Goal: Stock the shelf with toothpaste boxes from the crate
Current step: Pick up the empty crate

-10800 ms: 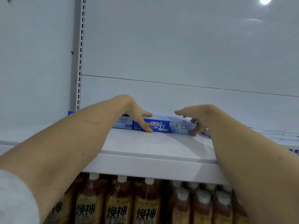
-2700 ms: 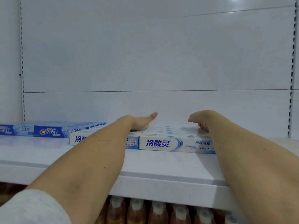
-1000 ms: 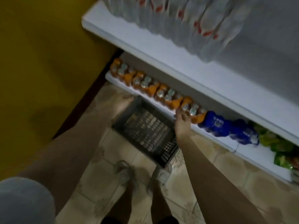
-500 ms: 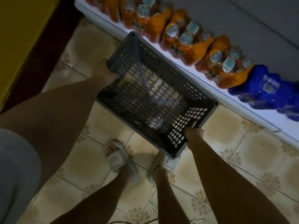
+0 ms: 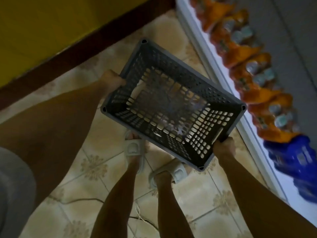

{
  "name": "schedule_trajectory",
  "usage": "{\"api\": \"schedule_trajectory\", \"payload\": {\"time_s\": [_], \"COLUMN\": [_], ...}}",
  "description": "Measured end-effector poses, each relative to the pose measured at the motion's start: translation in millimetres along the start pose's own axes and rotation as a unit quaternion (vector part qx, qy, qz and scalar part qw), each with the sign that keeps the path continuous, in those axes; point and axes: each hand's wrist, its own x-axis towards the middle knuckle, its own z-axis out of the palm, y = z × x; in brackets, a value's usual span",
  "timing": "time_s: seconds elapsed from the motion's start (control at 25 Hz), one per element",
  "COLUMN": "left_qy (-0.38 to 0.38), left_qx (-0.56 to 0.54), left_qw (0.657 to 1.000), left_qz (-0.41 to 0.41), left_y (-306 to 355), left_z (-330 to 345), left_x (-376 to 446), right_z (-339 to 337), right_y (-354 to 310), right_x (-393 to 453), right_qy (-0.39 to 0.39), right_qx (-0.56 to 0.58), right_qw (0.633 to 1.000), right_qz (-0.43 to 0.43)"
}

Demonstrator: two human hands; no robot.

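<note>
- Two hands are gripping the grey crate (image 5: 173, 102): I am seeing the left hand (image 5: 112, 81) curling over one short rim, the right hand (image 5: 223, 148) clamping the opposite rim.
- Crate is hanging above the tiled floor (image 5: 96, 165), beside the bottom shelf (image 5: 202, 42).

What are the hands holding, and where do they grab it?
Both hands hold the grey plastic crate. The left hand grips the rim of one short end, and the right hand grips the rim of the opposite short end.

- The left hand (image 5: 112, 79) and right hand (image 5: 223, 147) are gripping opposite ends of the grey crate (image 5: 173, 102).
- The crate is hanging above the tiled floor (image 5: 96, 162).
</note>
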Motion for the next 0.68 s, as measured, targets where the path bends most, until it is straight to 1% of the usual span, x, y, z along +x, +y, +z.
{"api": "schedule_trajectory", "payload": {"time_s": [0.04,0.08,0.16,0.28,0.36,0.44,0.52,0.6,0.64,0.68], "left_qy": [0.006,0.026,0.067,0.144,0.184,0.203,0.231,0.264,0.270,0.276], "left_qx": [-0.038,-0.078,-0.153,-0.248,-0.268,-0.305,-0.355,-0.416,-0.443,-0.475], "left_qw": [0.999,0.995,0.981,0.943,0.921,0.889,0.844,0.787,0.760,0.725], "left_qz": [-0.017,-0.051,-0.102,-0.170,-0.215,-0.274,-0.327,-0.371,-0.391,-0.415], "left_y": [-23,-61,-132,-228,-290,-360,-428,-480,-504,-525], "left_z": [-24,-46,-81,-118,-123,-116,-97,-65,-48,-29], "left_x": [-11,-22,-46,-86,-114,-146,-176,-203,-217,-234], "right_z": [6,9,21,60,86,131,187,239,265,296], "right_y": [-20,-45,-94,-165,-205,-238,-264,-283,-288,-289], "right_x": [-5,-16,-35,-91,-126,-166,-208,-250,-274,-301], "right_qy": [-0.011,-0.026,-0.032,-0.056,-0.070,-0.089,-0.112,-0.131,-0.140,-0.148], "right_qx": [-0.028,-0.059,-0.122,-0.206,-0.267,-0.316,-0.363,-0.400,-0.421,-0.447], "right_qw": [0.999,0.994,0.977,0.931,0.891,0.844,0.786,0.727,0.692,0.652], "right_qz": [-0.043,-0.083,-0.173,-0.296,-0.361,-0.425,-0.489,-0.543,-0.569,-0.594]}}
